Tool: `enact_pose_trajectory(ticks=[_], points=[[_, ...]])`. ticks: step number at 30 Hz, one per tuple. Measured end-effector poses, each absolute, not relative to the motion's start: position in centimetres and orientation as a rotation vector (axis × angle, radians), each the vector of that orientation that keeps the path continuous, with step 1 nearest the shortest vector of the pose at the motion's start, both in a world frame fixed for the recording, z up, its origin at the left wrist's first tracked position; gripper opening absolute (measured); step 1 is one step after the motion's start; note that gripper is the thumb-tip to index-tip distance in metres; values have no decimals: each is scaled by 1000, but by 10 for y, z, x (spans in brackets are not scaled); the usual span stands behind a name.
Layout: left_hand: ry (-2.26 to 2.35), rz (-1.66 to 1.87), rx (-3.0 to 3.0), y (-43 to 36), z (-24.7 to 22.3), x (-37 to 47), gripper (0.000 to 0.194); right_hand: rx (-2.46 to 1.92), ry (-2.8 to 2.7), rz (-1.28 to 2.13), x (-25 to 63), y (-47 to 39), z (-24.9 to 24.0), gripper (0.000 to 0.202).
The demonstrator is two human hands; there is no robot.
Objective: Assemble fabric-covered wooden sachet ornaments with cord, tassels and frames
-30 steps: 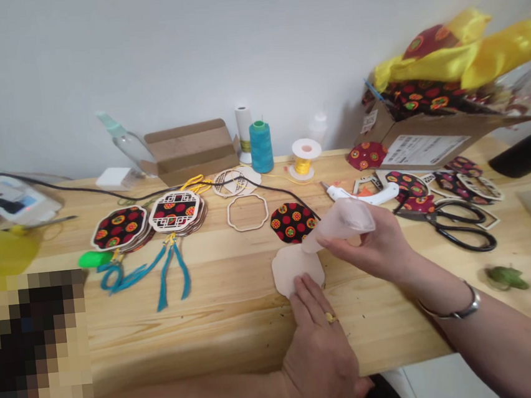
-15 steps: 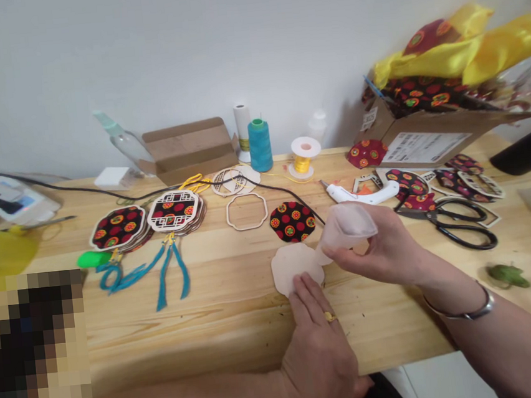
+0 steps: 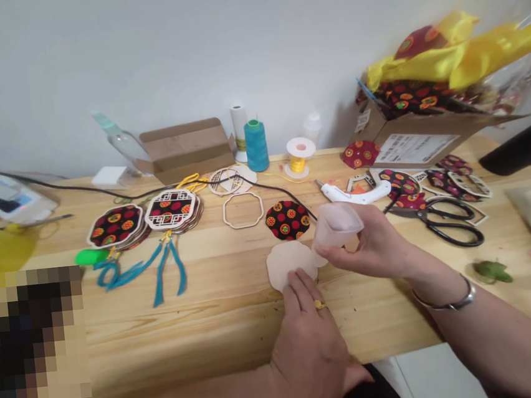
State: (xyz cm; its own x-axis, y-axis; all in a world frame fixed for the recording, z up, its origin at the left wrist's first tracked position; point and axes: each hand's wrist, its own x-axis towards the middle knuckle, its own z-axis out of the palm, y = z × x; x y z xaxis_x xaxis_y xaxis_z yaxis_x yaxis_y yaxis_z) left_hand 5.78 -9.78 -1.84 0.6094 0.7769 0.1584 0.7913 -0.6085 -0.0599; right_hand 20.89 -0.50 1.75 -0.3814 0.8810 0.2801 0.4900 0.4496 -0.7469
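Note:
My left hand lies with its fingertips pressing on a pale scalloped panel on the wooden table; its fingers are stretched out and hold nothing. My right hand is wrapped round a translucent white bottle, whose lower end is tilted down at the panel's right edge. Just behind the panel lies a dark patterned fabric piece of similar shape. A thin open wooden frame rests to the left of that fabric.
Patterned stacks with teal tassels lie left. Teal thread, a yellow spool and an open carton stand behind. A glue gun, black scissors and a fabric-filled box are right. A black cable crosses the table.
The whole view has shifted slightly, so most things appear a little further left. Both hands keep nearly the same places at the panel, and the right one still holds the bottle.

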Motion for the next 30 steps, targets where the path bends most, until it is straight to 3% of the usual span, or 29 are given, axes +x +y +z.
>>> enact_pose_trajectory(ticks=[3, 8, 11, 18, 30], points=[[-1356, -217, -2728, -95, -9, 50, 95, -1137, -2036, 736, 209, -6, 18, 12], [-1125, -664, -2810, -89, 2, 19, 30, -1099, -2077, 695, 209, -6, 17, 12], [-1150, -818, -2716, -89, -6, 2, 17, -1085, -2085, 700, 210, -6, 17, 12], [-1268, -703, -2701, -95, -32, -10, 28, -1058, -2098, 721, 210, -7, 18, 9], [-1274, -643, -2655, -92, -37, -7, 27, -1030, -2103, 786, 210, -9, 18, 13]])
